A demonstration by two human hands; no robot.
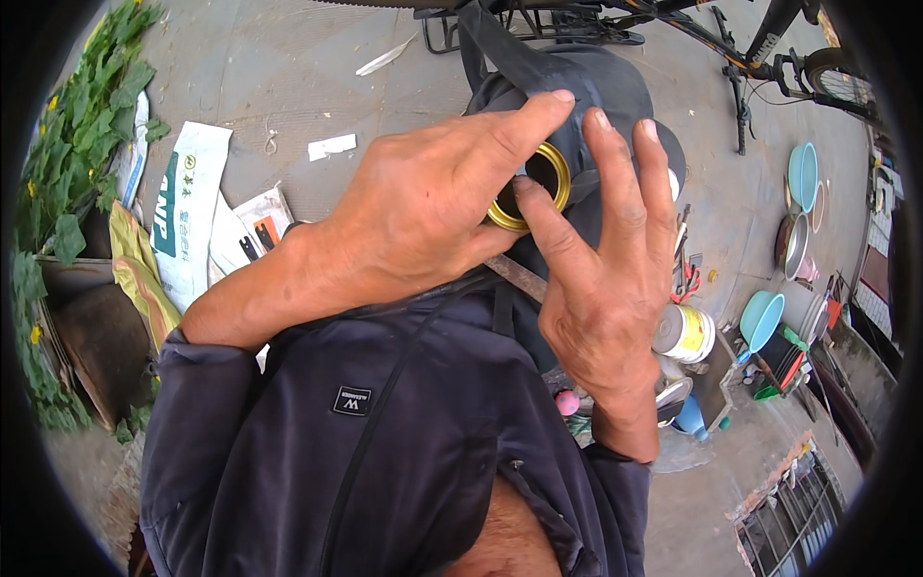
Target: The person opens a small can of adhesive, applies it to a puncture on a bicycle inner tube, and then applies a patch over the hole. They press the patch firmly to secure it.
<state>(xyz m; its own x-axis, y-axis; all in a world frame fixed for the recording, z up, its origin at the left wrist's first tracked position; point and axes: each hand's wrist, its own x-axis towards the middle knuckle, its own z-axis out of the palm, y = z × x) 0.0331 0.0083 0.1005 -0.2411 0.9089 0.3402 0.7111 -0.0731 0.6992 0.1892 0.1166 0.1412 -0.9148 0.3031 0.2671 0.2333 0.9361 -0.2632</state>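
A round tin can (564, 178) with a shiny gold rim and a dark inside is held in front of my chest. My left hand (423, 197) is closed around its left side, thumb and fingers curved about the rim. My right hand (615, 260) lies on the can's right side, the index fingertip touching the inner edge. Its other visible fingers stretch outward, and its thumb is hidden. Below the can, between my hands, a flat brownish strip (519, 279) shows in part. Dark fabric (606, 87) lies behind the can.
Paved ground surrounds me. A bicycle (760, 72) stands at the far right. On the right are a white bucket (685, 333), light-blue basins (761, 320) and red-handled tools (687, 284). A printed white sack (192, 216) and leafy plants (87, 125) are on the left.
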